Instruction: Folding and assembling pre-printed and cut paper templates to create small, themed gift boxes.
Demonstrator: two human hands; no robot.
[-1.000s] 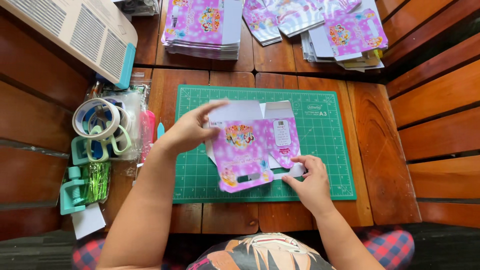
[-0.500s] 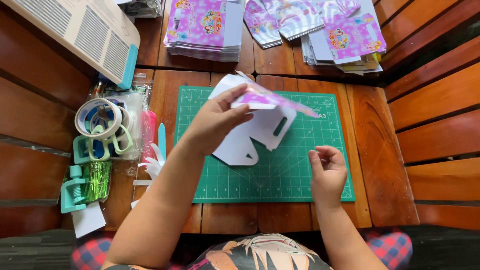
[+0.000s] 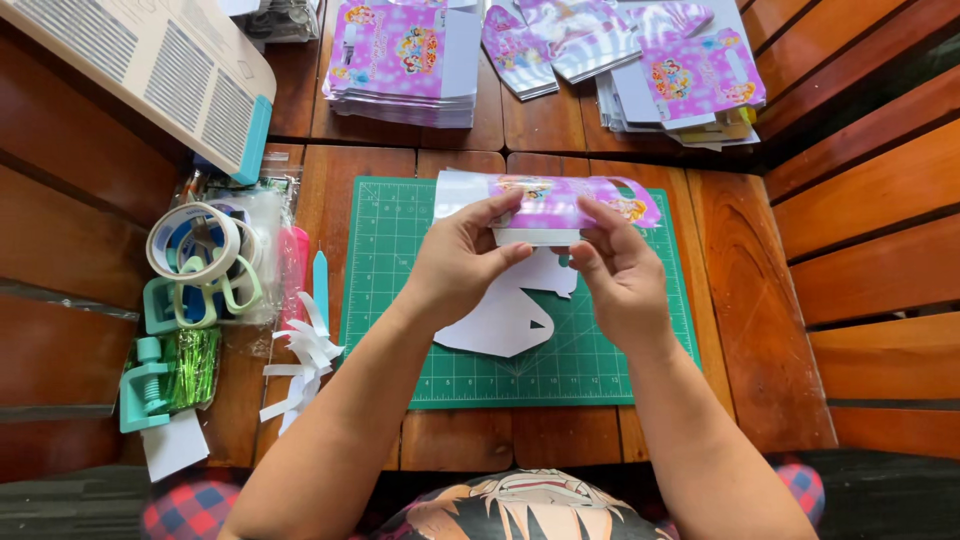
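A flat pink and purple printed cardboard box blank (image 3: 550,205), white on its inner side, is held up over the green cutting mat (image 3: 400,300). My left hand (image 3: 460,265) grips its left part with the thumb on top. My right hand (image 3: 620,275) pinches a folded white edge near the middle. The blank's lower white flaps hang down onto the mat between my hands.
Stacks of the same printed blanks (image 3: 400,60) (image 3: 690,85) lie at the back of the wooden table. Left of the mat are tape rolls in a dispenser (image 3: 195,260), a blue knife (image 3: 320,285), white paper strips (image 3: 300,360), a teal clamp (image 3: 145,385) and a beige device (image 3: 170,70).
My left hand lifted and turned the blank from lying printed side up to edge-on above the mat. My right hand left the mat and joined it on the blank's fold.
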